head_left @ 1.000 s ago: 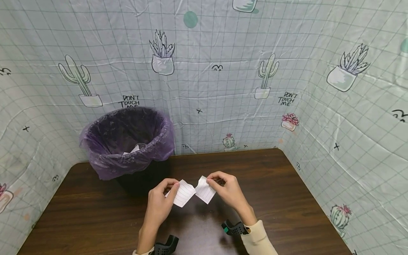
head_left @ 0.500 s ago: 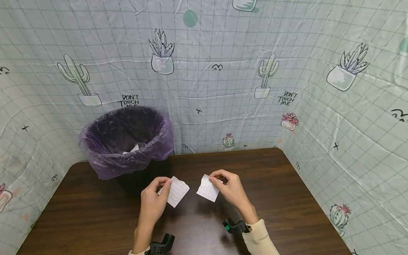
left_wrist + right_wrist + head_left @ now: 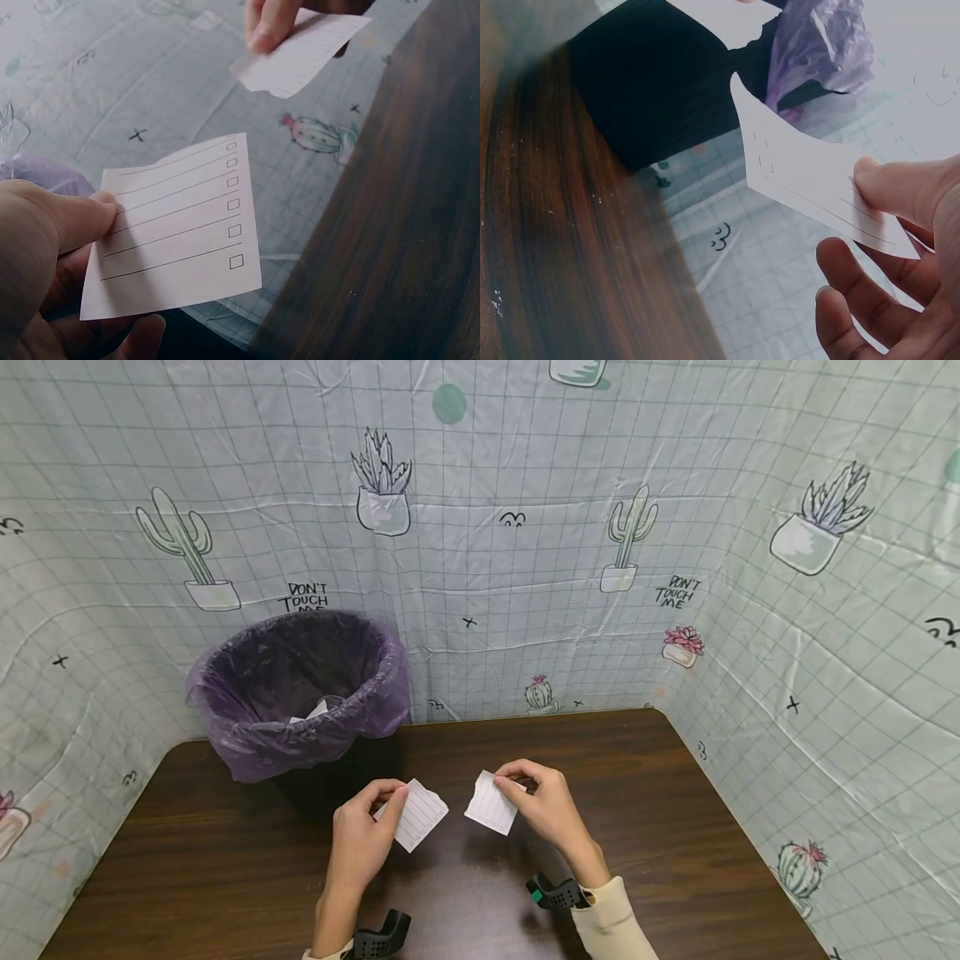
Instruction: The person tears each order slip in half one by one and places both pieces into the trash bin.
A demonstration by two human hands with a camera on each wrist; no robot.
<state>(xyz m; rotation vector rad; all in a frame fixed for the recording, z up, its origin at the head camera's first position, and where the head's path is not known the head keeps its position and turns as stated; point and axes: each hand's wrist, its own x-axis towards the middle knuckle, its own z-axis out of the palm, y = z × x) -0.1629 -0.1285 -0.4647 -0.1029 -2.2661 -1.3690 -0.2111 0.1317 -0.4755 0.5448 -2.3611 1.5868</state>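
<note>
Between thumb and fingers, my left hand (image 3: 367,831) pinches a torn piece of lined white paper (image 3: 420,817) with a column of small checkboxes, plain in the left wrist view (image 3: 180,217). My right hand (image 3: 551,806) pinches a second torn paper piece (image 3: 492,806), also lined and with boxes along its lower edge. Their ragged edges face each other with a gap between. Both pieces are held above the brown table (image 3: 600,760). In the right wrist view, the right thumb (image 3: 900,187) presses on the paper's face while other fingers curl below it.
A black trash bin (image 3: 330,777) with a purple liner (image 3: 300,747) stands at the table's back left, behind my left hand. White paper scraps (image 3: 318,709) show inside it. A grid-patterned cloth (image 3: 480,568) with printed cacti surrounds the table.
The paper pieces, nearly touching a second ago, are now apart. My left hand has moved left with its piece, the right hand slightly right. Over the last half second both hardly moved.
</note>
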